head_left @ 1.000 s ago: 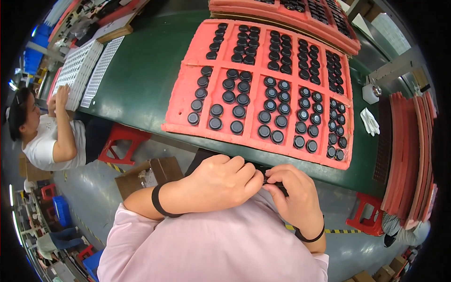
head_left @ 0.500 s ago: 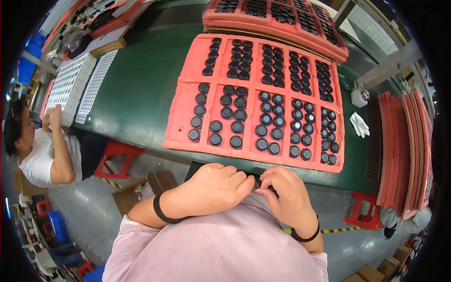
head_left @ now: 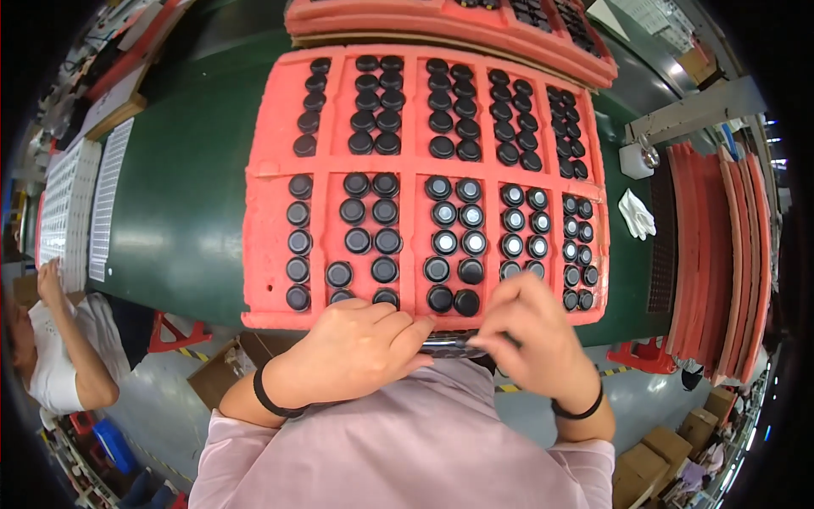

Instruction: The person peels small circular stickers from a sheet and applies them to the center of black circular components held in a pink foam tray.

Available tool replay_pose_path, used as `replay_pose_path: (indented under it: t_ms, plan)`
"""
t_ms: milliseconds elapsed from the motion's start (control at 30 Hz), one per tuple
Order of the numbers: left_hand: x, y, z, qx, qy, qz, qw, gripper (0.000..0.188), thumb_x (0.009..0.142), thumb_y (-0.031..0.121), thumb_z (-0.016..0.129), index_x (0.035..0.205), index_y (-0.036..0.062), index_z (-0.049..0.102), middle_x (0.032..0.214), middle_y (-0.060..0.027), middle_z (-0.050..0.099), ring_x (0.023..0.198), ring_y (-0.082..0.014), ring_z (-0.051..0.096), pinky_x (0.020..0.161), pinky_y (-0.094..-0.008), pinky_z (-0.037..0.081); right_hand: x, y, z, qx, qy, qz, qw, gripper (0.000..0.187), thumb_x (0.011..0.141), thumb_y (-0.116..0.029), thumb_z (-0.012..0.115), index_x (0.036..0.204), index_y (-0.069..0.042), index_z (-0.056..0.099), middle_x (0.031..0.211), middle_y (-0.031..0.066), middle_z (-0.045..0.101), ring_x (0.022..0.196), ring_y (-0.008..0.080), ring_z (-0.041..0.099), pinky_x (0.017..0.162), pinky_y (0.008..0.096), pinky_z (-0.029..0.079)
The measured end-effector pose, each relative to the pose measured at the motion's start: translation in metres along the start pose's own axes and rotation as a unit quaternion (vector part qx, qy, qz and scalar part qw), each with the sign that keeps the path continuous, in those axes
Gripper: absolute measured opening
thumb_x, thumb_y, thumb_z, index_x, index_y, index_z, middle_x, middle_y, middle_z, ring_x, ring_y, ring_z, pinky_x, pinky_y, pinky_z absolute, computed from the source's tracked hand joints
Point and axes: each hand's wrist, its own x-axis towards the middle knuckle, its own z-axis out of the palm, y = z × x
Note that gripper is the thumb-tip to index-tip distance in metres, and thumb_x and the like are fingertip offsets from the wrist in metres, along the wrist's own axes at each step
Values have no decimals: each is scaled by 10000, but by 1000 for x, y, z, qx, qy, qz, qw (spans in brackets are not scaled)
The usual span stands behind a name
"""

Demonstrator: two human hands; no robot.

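My left hand (head_left: 360,346) is closed at the near edge of the red foam tray (head_left: 254,318). Its fingers grip a narrow, dark, glossy piece (head_left: 447,343) with a shiny rim, whose exact kind I cannot make out. At the right end of that piece my right hand (head_left: 532,335) is curled, thumb and fingertips drawn together; anything between them is too small or blurred to name. Round black caps (head_left: 384,242) stand in rows in the tray's compartments, several with pale grey tops (head_left: 472,243). My hands cover part of the nearest row.
Another loaded foam tray (head_left: 441,25) lies behind. White gloves (head_left: 636,214), a small white bottle (head_left: 636,159) and stacked red foam sheets (head_left: 721,263) are at the right. A co-worker (head_left: 72,339) sits left by white trays (head_left: 68,204) on the green table (head_left: 186,204).
My hands have moved apart, the right one shifting right and up over the tray's edge. The dark glossy piece shows more between them. The whole view has shifted, placing the tray farther left.
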Motion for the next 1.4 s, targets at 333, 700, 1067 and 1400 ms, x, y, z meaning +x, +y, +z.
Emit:
replay_pose_path:
  t_ms: [333, 700, 1067, 1400]
  plan:
    - [18, -16, 22, -34, 8, 8, 999, 409, 742, 361, 814, 1006, 82, 675, 1153, -89, 651, 1132, -269, 616, 986, -468, 498, 69, 47, -12, 34, -103, 181, 978, 118, 886, 17, 704, 938, -10, 602, 933, 60, 537, 827, 177, 531, 727, 299, 451]
    - [19, -24, 34, -30, 20, -38, 999, 309, 722, 344, 805, 849, 125, 627, 1330, -107, 629, 1328, -339, 538, 1164, -663, 319, 84, 61, 4, 36, -151, 193, 969, 81, 894, -17, 690, 914, 6, 616, 877, 53, 505, 790, 180, 514, 652, 304, 418]
    - [20, -24, 38, -44, 28, -53, 997, 256, 749, 330, 764, 803, 129, 616, 1295, -108, 637, 1335, -326, 537, 1173, -657, 317, 87, 56, 7, -24, -142, 175, 974, 90, 838, -14, 697, 891, 13, 630, 845, 130, 563, 812, 327, 595, 742, 422, 479]
    - [20, -23, 37, -47, 12, -58, 997, 294, 724, 354, 798, 827, 132, 636, 1329, -108, 632, 1348, -327, 537, 1180, -659, 301, 84, 58, 8, -28, -149, 164, 975, 91, 871, -20, 699, 902, 6, 618, 877, 75, 508, 792, 210, 527, 653, 328, 422]
